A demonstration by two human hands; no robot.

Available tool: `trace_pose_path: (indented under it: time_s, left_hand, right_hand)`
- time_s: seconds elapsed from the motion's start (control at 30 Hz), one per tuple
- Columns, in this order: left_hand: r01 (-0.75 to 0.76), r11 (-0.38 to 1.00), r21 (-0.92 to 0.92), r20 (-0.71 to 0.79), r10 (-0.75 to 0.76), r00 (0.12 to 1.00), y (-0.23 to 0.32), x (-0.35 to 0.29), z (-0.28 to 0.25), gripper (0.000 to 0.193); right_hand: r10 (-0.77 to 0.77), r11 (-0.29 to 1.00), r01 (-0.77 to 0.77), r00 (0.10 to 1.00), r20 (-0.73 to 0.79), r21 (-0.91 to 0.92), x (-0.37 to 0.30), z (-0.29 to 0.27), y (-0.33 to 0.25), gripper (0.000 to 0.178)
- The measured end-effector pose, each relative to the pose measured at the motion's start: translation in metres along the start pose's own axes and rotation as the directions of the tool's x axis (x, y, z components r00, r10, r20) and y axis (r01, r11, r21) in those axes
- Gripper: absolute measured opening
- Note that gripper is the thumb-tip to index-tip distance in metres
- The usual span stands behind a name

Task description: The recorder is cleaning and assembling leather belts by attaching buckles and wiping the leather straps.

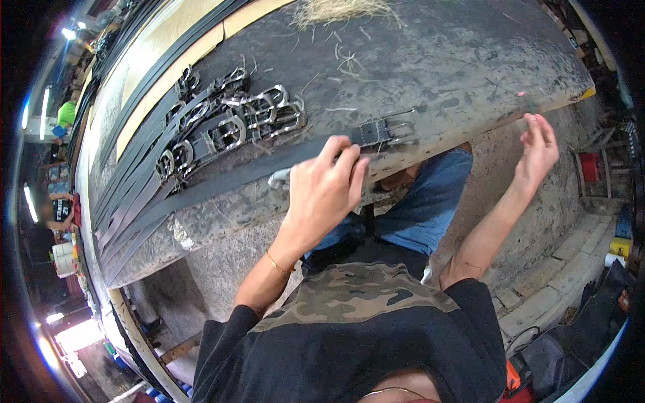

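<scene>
A long black belt (pixel 259 161) lies near the table's front edge, its metal prong buckle (pixel 401 132) and stitched end pointing right. My left hand (pixel 324 188) is over the belt just left of the buckle, fingers curled. A light grey, handle-like piece (pixel 279 178) shows at the left side of that hand; the fingers hide the rest, so I cannot tell what they grip. Out to the right, past the table edge, my right hand (pixel 539 149) is raised with thumb and fingertips pinched together. Whatever may be between those fingertips is too small to name.
Several black belts with metal buckles (pixel 232 121) lie bunched on the left of the worn dark table (pixel 457 74). Loose thread ends (pixel 349 62) and a pale fibre pile (pixel 342 9) lie farther back. A red object (pixel 590 166) stands by a frame at right. Another person (pixel 59 211) is far left.
</scene>
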State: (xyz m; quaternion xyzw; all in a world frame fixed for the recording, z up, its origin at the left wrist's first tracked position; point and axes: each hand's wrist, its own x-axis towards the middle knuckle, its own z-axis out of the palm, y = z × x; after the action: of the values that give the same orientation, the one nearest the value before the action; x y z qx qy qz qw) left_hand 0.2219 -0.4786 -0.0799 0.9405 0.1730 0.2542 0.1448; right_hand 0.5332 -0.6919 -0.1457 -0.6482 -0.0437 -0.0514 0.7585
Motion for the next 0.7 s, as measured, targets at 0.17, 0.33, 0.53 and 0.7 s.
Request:
trace_pose_path:
  time_s: [0.17,0.33,0.53,0.7]
  left_hand:
    - [0.050,0.998,0.034,0.152,-0.055,0.987,0.008,0.018,-0.006,0.052]
    - [0.133,0.991,0.018,0.057,-0.134,0.989,0.016,0.023,0.003,0.044]
    - [0.218,0.976,0.022,-0.052,-0.217,0.975,0.026,0.022,0.015,0.020]
    - [0.170,0.977,-0.127,-0.092,-0.182,0.979,0.028,0.018,0.029,0.008]
  right_hand:
    - [-0.040,0.927,-0.016,0.989,0.139,0.375,-0.049,0.039,-0.043,0.022]
    - [0.026,0.930,-0.171,0.913,0.407,0.324,-0.100,0.099,-0.058,0.020]
    - [-0.006,0.961,-0.143,0.846,0.533,0.238,-0.122,0.133,-0.050,0.016]
    - [-0.061,0.995,0.005,0.806,0.589,0.097,-0.127,0.130,-0.041,0.009]
